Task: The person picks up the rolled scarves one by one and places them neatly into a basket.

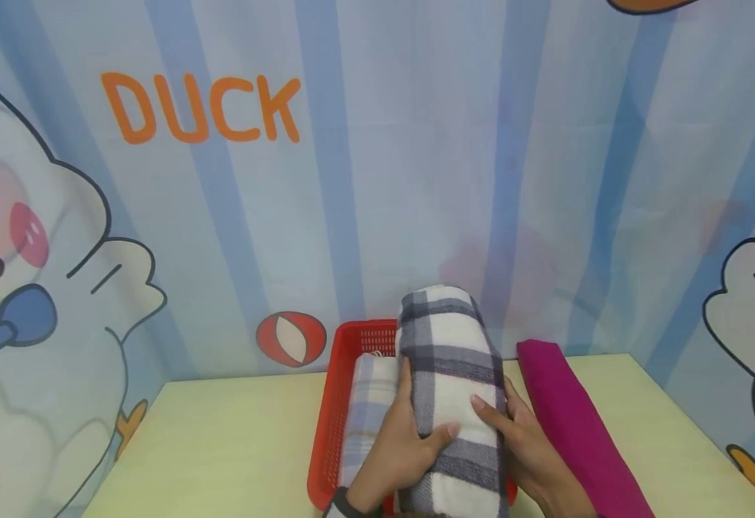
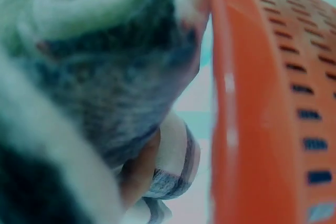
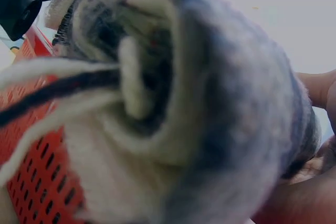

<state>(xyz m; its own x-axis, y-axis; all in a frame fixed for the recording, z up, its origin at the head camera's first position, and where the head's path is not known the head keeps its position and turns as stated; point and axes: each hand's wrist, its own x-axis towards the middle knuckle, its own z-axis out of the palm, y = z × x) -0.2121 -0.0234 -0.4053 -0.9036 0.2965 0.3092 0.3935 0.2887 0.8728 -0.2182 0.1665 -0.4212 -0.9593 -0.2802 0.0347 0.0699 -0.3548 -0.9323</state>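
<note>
Both hands hold a rolled-up plaid scarf (image 1: 451,352), white with dark grey-blue checks, over the red plastic basket (image 1: 323,432). My left hand (image 1: 403,442) grips the roll's left side, thumb across the top. On the opposite side my right hand (image 1: 526,442) grips it, thumb also on top. Loose fringe strands (image 3: 63,90) hang from the coiled end in the right wrist view. In the left wrist view, the roll presses close beside the basket's wall (image 2: 252,108). Inside the basket, a pale blue and white plaid cloth (image 1: 371,403) lies along the left side.
A long folded magenta cloth (image 1: 578,424) lies on the pale yellow table (image 1: 235,432), right of the basket. Behind the table hangs a blue striped curtain (image 1: 403,180) printed with ducks and lettering.
</note>
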